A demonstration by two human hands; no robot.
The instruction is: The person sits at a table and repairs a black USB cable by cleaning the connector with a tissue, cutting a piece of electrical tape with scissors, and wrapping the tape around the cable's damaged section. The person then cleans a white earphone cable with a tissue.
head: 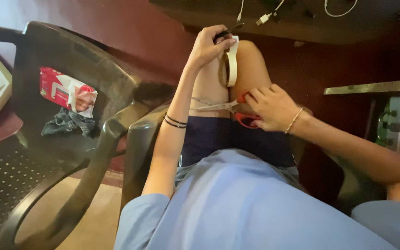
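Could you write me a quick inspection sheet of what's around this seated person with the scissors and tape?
Surface: no table in use; work is done over the person's lap.
Job's things: roll of pale tape and a thin dark object in the left hand; red-handled scissors in the right hand, blades open near the tape.
Clutter: red-and-white packet and dark cloth on the neighbouring dark plastic chair.
Fingers: both hands closed on their things.
Cables: white cables on the dark desk ahead.
Surroundings: reddish floor; green-and-white equipment at right.
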